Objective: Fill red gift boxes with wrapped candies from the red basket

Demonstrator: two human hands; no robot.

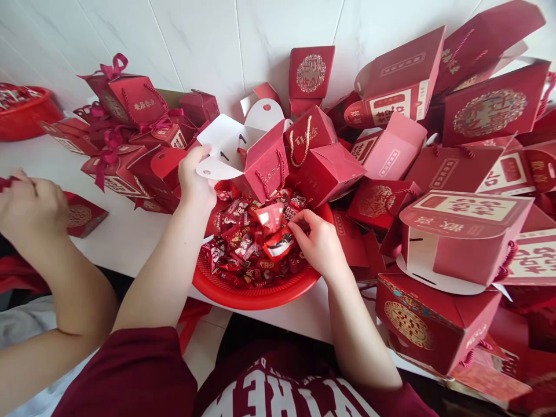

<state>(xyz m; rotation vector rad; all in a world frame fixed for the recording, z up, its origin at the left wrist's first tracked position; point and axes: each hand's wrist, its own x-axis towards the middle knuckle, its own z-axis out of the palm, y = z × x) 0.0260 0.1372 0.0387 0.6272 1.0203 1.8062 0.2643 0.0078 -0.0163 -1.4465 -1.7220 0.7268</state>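
My left hand holds an open red gift box by its white inner flap, fingers closed on the flap. The box tilts above the back of a red plastic basket filled with wrapped candies. Its lid flaps stand apart, showing the white inside with something red in it. At the right side of the basket, my right hand pinches a red and white wrapped candy between thumb and fingers, over the pile.
Many red boxes are stacked at the right. Ribbon-tied boxes stand at the back left, near another red basket. Another person's hands are at the left, beside a small red box. A tiled wall is behind.
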